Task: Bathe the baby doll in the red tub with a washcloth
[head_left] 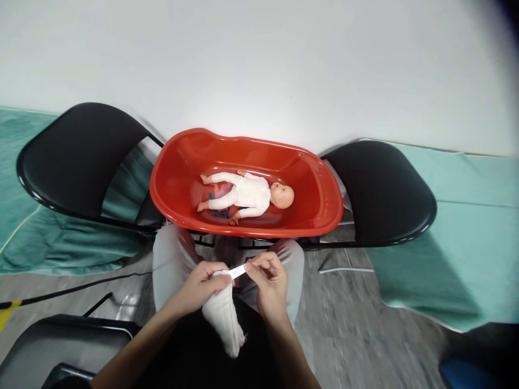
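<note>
My left hand (208, 283) is closed around a bunched white cloth (222, 319), which hangs down over my lap. A white label with small print (238, 271) sticks out from the cloth's top. Thumb and fingers of my right hand (268, 278) pinch the free end of that label. In front of my knees, a baby doll (253, 193) in white clothing lies on its back inside a red baby bathtub (251, 232). Its head points right and its bare feet point left. Neither hand touches the doll or the tub.
Black folding chairs stand at the left (77, 156) and right (383, 192) of the tub, and another black chair (73, 346) is at lower left. Green sheets (458, 243) cover surfaces at both sides. A black cable (81, 290) crosses the grey floor. A white wall (259, 70) rises behind.
</note>
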A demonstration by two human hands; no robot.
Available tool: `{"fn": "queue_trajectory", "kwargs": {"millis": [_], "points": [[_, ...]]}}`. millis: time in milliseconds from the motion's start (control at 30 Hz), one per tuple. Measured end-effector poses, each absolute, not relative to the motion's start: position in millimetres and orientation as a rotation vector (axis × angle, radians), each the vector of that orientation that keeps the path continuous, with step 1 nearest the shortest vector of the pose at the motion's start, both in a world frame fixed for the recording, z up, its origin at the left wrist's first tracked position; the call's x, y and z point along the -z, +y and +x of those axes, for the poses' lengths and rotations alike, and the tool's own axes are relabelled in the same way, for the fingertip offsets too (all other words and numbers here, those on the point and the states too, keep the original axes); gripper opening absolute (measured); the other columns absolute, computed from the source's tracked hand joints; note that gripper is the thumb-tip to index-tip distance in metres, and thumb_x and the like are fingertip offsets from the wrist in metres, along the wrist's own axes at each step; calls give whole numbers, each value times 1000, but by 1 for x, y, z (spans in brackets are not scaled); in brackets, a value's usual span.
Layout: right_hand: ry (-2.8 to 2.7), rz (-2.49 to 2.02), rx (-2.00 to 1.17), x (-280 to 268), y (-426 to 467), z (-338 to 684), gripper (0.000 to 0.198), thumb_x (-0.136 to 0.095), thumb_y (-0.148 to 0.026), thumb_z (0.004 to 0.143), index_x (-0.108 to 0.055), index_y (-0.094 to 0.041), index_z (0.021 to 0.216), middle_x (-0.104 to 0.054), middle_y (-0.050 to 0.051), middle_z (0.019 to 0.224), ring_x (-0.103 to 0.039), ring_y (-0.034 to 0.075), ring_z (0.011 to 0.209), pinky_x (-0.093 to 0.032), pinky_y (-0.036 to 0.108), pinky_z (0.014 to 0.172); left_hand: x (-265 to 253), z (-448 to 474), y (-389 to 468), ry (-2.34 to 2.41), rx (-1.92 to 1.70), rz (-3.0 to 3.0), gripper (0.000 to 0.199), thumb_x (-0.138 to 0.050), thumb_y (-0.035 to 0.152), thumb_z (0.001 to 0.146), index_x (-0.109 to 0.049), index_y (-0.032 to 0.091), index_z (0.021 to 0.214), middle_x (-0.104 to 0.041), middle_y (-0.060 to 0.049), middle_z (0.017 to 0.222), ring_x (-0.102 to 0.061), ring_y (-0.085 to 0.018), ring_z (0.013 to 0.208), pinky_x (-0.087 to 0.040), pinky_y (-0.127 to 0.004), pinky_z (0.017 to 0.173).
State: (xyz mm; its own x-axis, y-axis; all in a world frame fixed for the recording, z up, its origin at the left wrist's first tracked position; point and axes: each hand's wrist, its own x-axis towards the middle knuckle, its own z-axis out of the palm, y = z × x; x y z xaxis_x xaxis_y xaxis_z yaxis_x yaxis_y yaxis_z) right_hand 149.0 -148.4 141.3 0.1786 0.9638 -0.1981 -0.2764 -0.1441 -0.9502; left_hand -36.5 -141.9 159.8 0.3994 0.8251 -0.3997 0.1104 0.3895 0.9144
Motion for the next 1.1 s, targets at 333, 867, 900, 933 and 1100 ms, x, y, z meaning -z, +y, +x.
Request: {"fn": "queue_trajectory", "kwargs": {"millis": [333,867,900,933,1100], "points": [[-719,-1175,-1336,-150,-149,150,29,-87,-27,74,-59,-22,76,-61,-5,72,-57,12,71,-43,27,70,-162,-34,-142,1054,-614,1060,25,-62,35,82,-68,15,69,-43,5,55,-37,-9,55,-25,-24,54],[-714,-1185,-1331,-156,-150,149,31,-87,-29,72,-57,-22,76,-60,-4,72,-57,14,72,-45,28,70,-166,-30,-143,997,-653,950,22,-64,33,78,-69,15,69,-42,6,52,-36,-9,52,-25,-23,52],[-723,-1185,-1336,-156,-150,149,31,-87,-29,73,-57,-23,76,-60,-4,72,-57,13,71,-44,27,69,-165,-30,-143,993,-658,954,21,-64,33,78,-70,15,69,-42,6,52,-36,-9,52,-25,-23,52],[-733,-1186,-1345,-155,-150,150,31,-87,-30,74,-57,-23,76,-60,-4,72,-56,13,71,-44,27,68,-165,-31,-143,989,-660,955,21,-64,33,78,-71,15,70,-42,6,52,-36,-9,51,-25,-23,52],[-763,-1172,-1410,-154,-149,151,30,-86,-31,77,-57,-23,78,-59,-4,70,-54,13,68,-41,26,65,-162,-33,-145,988,-656,932,20,-63,31,78,-73,15,72,-43,6,51,-35,-8,49,-25,-22,50]]}}
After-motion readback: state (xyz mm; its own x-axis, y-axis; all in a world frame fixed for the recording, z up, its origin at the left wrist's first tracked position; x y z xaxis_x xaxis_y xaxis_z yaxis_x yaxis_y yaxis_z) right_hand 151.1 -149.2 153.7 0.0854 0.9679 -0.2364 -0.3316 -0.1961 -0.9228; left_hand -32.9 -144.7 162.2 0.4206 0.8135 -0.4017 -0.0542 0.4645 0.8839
